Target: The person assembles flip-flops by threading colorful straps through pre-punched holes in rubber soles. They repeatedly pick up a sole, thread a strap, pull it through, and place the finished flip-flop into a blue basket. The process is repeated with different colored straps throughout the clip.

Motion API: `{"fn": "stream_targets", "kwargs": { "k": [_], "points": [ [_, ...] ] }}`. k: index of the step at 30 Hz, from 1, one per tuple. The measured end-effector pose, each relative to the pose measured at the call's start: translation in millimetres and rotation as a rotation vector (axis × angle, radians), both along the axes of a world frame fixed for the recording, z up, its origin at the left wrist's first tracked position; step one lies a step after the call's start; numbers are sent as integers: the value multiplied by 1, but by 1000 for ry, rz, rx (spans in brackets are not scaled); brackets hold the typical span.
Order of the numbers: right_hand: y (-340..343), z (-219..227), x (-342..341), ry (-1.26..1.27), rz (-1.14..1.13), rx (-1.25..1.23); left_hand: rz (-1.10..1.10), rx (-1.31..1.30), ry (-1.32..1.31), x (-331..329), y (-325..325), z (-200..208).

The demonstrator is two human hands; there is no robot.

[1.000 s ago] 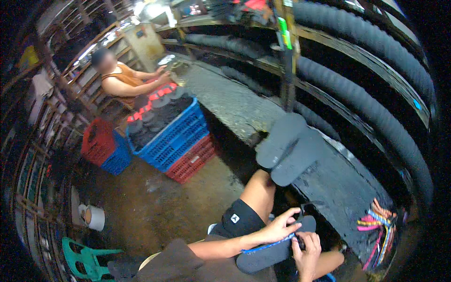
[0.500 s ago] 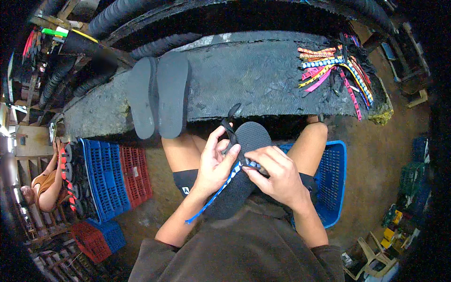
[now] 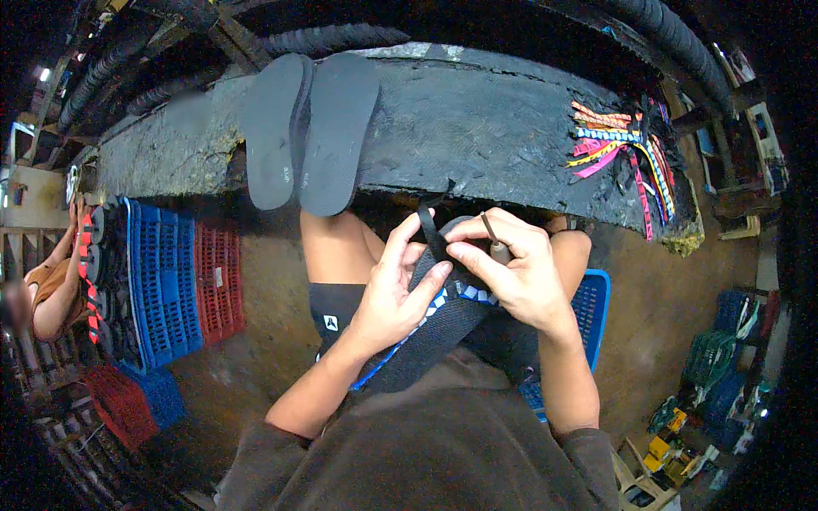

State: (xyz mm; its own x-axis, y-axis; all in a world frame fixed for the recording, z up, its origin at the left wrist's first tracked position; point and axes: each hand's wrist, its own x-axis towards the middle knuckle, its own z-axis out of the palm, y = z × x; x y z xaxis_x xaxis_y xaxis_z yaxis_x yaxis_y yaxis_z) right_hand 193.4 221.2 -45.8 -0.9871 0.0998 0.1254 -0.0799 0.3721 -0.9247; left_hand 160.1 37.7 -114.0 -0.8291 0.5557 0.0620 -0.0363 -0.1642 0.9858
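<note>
A black flip-flop sole [image 3: 422, 358] is held over my lap, slanting up to the right. My left hand [image 3: 396, 285] grips its left edge, thumb on top, with a black strap [image 3: 434, 228] standing up at its fingertips. A blue-and-white checked strap [image 3: 477, 295] crosses the sole, and its blue tail hangs past the left edge. My right hand [image 3: 520, 272] is closed, thumb and forefinger pinched beside the black strap. Tucked among its fingers is a thin tool [image 3: 501, 252] with a dark shaft and a pale rounded end. The sole's far end is partly hidden by my hands.
Two grey soles [image 3: 341, 128] lie on the dark workbench [image 3: 477, 128], overhanging its near edge. Colourful straps [image 3: 609, 136] are heaped at its right end. A blue crate [image 3: 599, 307] stands by my right leg. Blue and red crates [image 3: 170, 281] and another person [image 3: 55, 289] are at left.
Both hands and the flip-flop have moved away from me, toward the bench. My right hand has shifted from the checked strap to the black strap, and the thin tool now shows between its fingers.
</note>
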Motion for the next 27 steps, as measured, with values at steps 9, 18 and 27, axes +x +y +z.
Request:
{"fn": "stream_targets", "kwargs": {
  "k": [9,18,27],
  "points": [
    [-2,-4,-11,-163,-18,-1,-75,-139,155,-6,-4,-2],
    [11,1,-16,-192,37,-4,-147,-192,157,-5,-3,-1],
    [11,7,-29,-231,72,47,-83,-300,410,-4,-1,-24]
  ]
}}
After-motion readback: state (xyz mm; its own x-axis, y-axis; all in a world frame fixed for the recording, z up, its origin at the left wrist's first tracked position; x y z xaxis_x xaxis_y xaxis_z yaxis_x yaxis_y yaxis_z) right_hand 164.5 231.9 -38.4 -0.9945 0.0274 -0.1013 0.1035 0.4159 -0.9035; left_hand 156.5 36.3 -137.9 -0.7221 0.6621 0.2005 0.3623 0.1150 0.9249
